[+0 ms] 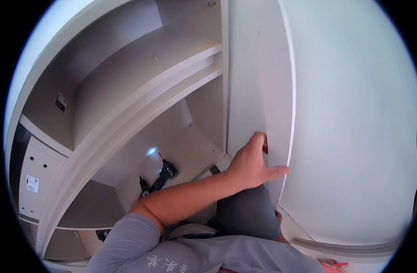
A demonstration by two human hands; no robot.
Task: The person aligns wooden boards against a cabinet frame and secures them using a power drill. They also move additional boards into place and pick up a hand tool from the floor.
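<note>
My left hand (250, 164) reaches across to the right and grips a tall, narrow, light-coloured board (279, 91) that stands upright. The fingers curl round the board's left side, while the thumb lies over its white right edge. Below the hand is my bent knee in dark grey cloth (247, 211). My right hand does not show; a bit of skin beside the knee, low by the board, is too small to make out. Left of my forearm, a dark cordless drill (165, 174) with a thin reddish bit lies in the cabinet's lower compartment.
An open cabinet (140, 98) with several shelves fills the left side. A second dark power tool (144, 185) lies close to the drill, and a bright light spot (151, 151) falls behind them. A pale wall-like panel (349, 123) stands right. Something pink-red (334, 266) lies at the lower right.
</note>
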